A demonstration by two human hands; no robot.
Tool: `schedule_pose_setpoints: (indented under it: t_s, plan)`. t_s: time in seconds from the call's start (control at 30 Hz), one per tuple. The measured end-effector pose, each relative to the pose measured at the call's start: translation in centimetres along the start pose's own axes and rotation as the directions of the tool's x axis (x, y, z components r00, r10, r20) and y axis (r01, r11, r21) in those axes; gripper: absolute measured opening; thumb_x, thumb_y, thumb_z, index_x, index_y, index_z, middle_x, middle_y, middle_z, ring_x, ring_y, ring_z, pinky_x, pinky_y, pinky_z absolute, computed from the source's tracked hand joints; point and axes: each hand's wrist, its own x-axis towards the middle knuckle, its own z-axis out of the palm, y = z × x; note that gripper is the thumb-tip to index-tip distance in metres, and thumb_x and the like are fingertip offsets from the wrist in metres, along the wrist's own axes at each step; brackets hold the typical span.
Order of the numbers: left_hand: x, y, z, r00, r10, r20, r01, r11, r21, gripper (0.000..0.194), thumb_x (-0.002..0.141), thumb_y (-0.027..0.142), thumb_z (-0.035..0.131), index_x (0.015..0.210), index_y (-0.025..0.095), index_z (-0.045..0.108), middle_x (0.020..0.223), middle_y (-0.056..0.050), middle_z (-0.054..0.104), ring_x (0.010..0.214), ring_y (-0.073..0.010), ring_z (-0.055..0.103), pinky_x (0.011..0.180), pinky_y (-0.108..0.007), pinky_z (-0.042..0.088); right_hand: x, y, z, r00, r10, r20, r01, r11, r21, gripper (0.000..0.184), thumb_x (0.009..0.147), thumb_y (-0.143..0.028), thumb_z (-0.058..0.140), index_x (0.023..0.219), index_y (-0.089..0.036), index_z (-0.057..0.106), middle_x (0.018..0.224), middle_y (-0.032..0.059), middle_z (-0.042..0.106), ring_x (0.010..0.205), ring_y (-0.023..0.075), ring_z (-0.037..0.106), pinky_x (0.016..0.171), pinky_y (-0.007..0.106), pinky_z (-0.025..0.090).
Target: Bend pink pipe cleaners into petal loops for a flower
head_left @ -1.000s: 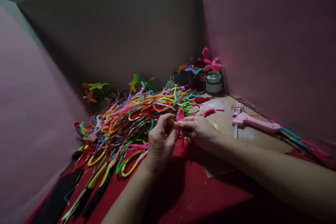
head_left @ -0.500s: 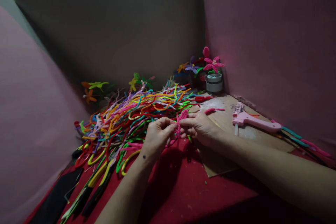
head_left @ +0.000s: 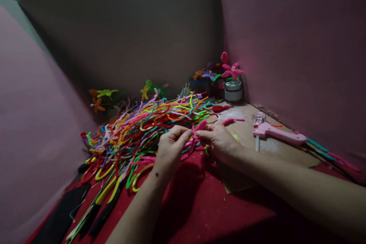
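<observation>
Both my hands meet over the red table cover (head_left: 200, 206), pinching a small pink pipe-cleaner flower (head_left: 196, 133). My left hand (head_left: 170, 148) grips its left side with fingers closed. My right hand (head_left: 219, 141) pinches it from the right between thumb and forefinger. Pink petal loops stick up and down between the two hands. Just behind them lies a big heap of coloured pipe cleaners (head_left: 143, 126).
A pink glue gun (head_left: 276, 132) lies on a cardboard sheet (head_left: 251, 122) at the right. Finished pipe-cleaner flowers (head_left: 230, 70) stand in a small pot (head_left: 233, 90) in the back corner, more flowers (head_left: 103, 97) at back left. Pink walls close in on both sides.
The pink piece went from one upright loop to spread petals, tilted right. My left hand's fingers closed down onto it; both hands stayed in place.
</observation>
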Motion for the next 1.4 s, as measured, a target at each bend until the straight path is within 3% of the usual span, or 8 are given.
schedule_pose_setpoints:
  t_s: [0.17, 0.4, 0.57, 0.77, 0.87, 0.97, 1.17, 1.4]
  plan:
    - [0.6, -0.8, -0.5, 0.896, -0.281, 0.344, 0.418, 0.794, -0.440, 0.025, 0.070, 0.036, 0.062, 0.071, 0.011, 0.063, 0.062, -0.002, 0.058, 0.054, -0.0082, 0.048, 0.054, -0.020, 0.034, -0.3, -0.3, 0.2, 0.994, -0.060, 0.094, 0.061, 0.998, -0.003, 0.006, 0.065, -0.020, 0.060, 0.066, -0.014, 0.059, 0.057, -0.0022, 0.055, 0.051, 0.0082, 0.048, 0.054, 0.023, 0.039]
    - [0.5, -0.8, -0.3, 0.872, -0.263, 0.413, 0.443, 0.782, -0.439, 0.020, 0.069, 0.031, 0.062, 0.070, 0.011, 0.062, 0.060, -0.004, 0.059, 0.051, -0.0097, 0.049, 0.051, -0.021, 0.033, -0.4, -0.4, 0.2, 0.995, -0.062, 0.075, 0.070, 0.990, -0.119, 0.009, 0.066, -0.023, 0.060, 0.068, -0.015, 0.057, 0.059, -0.0016, 0.057, 0.054, 0.0107, 0.052, 0.056, 0.025, 0.041]
    - [0.0, -0.4, 0.6, 0.991, -0.076, 0.108, 0.068, 0.994, 0.080, 0.014, 0.074, 0.026, 0.054, 0.066, 0.014, 0.058, 0.059, -0.003, 0.057, 0.051, -0.0107, 0.047, 0.052, -0.023, 0.034, -0.4, -0.2, 0.2, 0.997, -0.070, -0.020, 0.066, 0.987, -0.143, 0.009, 0.062, -0.022, 0.061, 0.063, -0.015, 0.057, 0.054, -0.0030, 0.053, 0.050, 0.0088, 0.046, 0.050, 0.022, 0.036]
    - [-1.0, -0.8, 1.8, 0.853, 0.516, 0.082, -0.388, 0.521, 0.760, 0.025, 0.082, 0.018, 0.041, 0.060, 0.016, 0.053, 0.059, -0.005, 0.051, 0.060, -0.0156, 0.048, 0.061, -0.029, 0.034, 0.1, 0.8, 0.3, 0.988, 0.034, -0.153, -0.036, 0.999, -0.010, 0.026, 0.055, -0.025, 0.068, 0.044, -0.016, 0.046, 0.039, -0.0057, 0.040, 0.040, 0.0061, 0.033, 0.043, 0.024, 0.025]
    - [-0.8, -0.6, 1.6, 0.908, 0.416, -0.041, -0.308, 0.732, 0.608, 0.019, 0.080, 0.022, 0.047, 0.063, 0.016, 0.055, 0.061, -0.004, 0.054, 0.061, -0.0146, 0.049, 0.061, -0.027, 0.036, 0.1, 0.5, 0.3, 0.995, 0.016, -0.101, -0.010, 0.998, 0.058, 0.023, 0.054, -0.023, 0.069, 0.047, -0.015, 0.049, 0.043, -0.0045, 0.044, 0.043, 0.0063, 0.036, 0.046, 0.024, 0.028]
    - [-0.1, -0.4, 0.7, 0.999, -0.037, 0.015, 0.037, 0.998, 0.045, 0.019, 0.076, 0.033, 0.054, 0.071, 0.015, 0.058, 0.065, -0.004, 0.058, 0.057, -0.0128, 0.051, 0.055, -0.024, 0.040, 0.1, 0.0, 0.1, 1.000, -0.014, -0.018, 0.016, 0.998, 0.062, 0.014, 0.059, -0.021, 0.066, 0.056, -0.013, 0.054, 0.050, -0.0030, 0.049, 0.045, 0.0065, 0.040, 0.048, 0.023, 0.031]
    - [0.7, -1.2, -1.1, 0.777, -0.249, 0.578, 0.589, 0.611, -0.529, 0.027, 0.076, 0.034, 0.056, 0.078, 0.008, 0.062, 0.069, -0.008, 0.061, 0.049, -0.0098, 0.052, 0.044, -0.021, 0.042, -0.1, -0.5, -0.3, 0.966, -0.036, 0.256, 0.013, 0.996, 0.091, 0.010, 0.069, -0.022, 0.061, 0.068, -0.012, 0.057, 0.058, 0.0009, 0.057, 0.051, 0.0096, 0.051, 0.053, 0.025, 0.040]
    - [0.6, -0.8, -0.8, 0.811, -0.270, 0.519, 0.550, 0.654, -0.520, 0.016, 0.072, 0.025, 0.060, 0.073, 0.009, 0.061, 0.062, -0.004, 0.059, 0.045, -0.0061, 0.049, 0.045, -0.018, 0.037, -0.1, -0.7, -0.3, 0.977, 0.012, 0.213, -0.028, 0.997, 0.075, 0.013, 0.064, -0.022, 0.064, 0.068, -0.012, 0.056, 0.058, 0.0009, 0.057, 0.051, 0.0100, 0.052, 0.055, 0.026, 0.042]
